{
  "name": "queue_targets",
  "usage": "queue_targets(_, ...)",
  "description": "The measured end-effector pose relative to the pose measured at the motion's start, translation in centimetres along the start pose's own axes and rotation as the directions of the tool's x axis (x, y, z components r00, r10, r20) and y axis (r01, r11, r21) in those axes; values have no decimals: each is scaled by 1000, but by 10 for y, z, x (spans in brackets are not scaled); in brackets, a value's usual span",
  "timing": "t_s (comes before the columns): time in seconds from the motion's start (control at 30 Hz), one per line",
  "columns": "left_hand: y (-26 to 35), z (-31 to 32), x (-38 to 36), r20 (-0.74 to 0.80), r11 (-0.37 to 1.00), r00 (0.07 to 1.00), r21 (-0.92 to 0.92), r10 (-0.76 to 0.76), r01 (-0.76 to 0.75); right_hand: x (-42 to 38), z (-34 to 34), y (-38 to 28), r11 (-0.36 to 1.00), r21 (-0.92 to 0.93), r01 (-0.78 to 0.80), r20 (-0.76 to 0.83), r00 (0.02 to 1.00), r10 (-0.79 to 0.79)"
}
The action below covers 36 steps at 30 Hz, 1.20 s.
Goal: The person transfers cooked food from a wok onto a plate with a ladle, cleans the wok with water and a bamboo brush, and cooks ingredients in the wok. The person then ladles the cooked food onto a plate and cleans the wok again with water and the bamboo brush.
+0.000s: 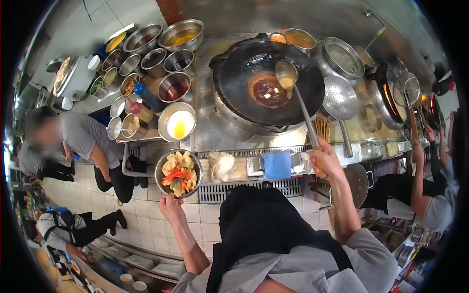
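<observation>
My right hand (326, 158) is closed round the wooden end of a long-handled ladle (304, 110). The ladle's bowl, with some yellowish liquid in it, hangs over a large black wok (234, 73). Dark reddish-brown sauce (268, 90) with a few pale bits lies in the bottom of the wok. At the near rim of a metal bowl (158, 176), my left hand (172, 206) has its fingers pinched on the edge. Pale golden chunks topped with red and green strips (179, 175) fill that bowl.
Several metal seasoning bowls (181, 36) and a bowl of white powder with a yellow blob (177, 120) stand left of the wok. A perforated skimmer (340, 97) and bamboo brush (322, 128) are on the right. Cloths (277, 164) lie along the front ledge. Co-workers (95, 141) are on both sides.
</observation>
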<state>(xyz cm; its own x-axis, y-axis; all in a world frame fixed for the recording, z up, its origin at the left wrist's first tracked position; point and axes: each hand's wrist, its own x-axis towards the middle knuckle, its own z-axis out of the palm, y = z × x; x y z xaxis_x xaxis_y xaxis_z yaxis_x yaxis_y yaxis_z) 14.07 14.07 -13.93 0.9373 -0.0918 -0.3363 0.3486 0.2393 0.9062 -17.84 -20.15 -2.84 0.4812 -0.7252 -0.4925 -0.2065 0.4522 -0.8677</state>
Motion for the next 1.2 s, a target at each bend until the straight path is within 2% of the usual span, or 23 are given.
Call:
queue_targets(0.1,2,13,-4,63,999,998,24,-25,24,-7,6,5,993,113,-32,56,998,26)
queue_targets(0.13,2,18,-4,90,999,995,34,-35,32,-13,1,1,974,194,-117,86,991,102)
queue_targets(0.23,-1,28,-9,153,999,987,29,-48,44,-13,-16,0,945,288,-156,161,981,113)
queue_targets(0.37,2,41,-20,182,996,980,60,-74,64,12,-3,13,998,37,52,49,997,-54)
queue_targets(0.4,2,44,-24,185,995,979,65,-81,70,13,1,17,999,36,37,49,998,-39)
queue_targets(0.5,4,51,-28,190,994,977,74,-96,83,-9,-9,10,981,185,-66,140,989,40)
queue_targets(0.53,4,52,-29,189,993,977,74,-99,87,-15,-21,6,980,165,-108,163,983,81)
queue_targets(0.63,5,57,-32,194,995,977,61,-83,73,-18,-31,3,998,47,-38,124,992,32)
queue_targets(0.67,6,58,-33,199,996,977,56,-76,66,-16,-21,5,1000,-11,-20,8,1000,20)
queue_targets(0.77,9,62,-31,247,995,965,53,-89,79,-2,-8,23,998,-9,63,44,997,-62)
queue_targets(0.8,9,64,-30,260,996,962,55,-79,67,-11,-8,15,1000,-23,19,94,995,-17)
queue_targets(0.9,9,69,-27,280,998,958,51,-57,44,-26,-37,12,984,152,-93,193,979,63)
queue_targets(1.07,12,79,-31,291,997,954,47,-66,55,-13,-24,17,994,-56,98,-8,995,-99)
queue_targets(1.17,11,91,-31,339,997,938,43,-76,65,-14,-12,22,999,13,37,39,999,-37)
queue_targets(1.2,12,95,-30,355,997,931,48,-81,69,-23,-18,16,996,75,-55,100,994,47)
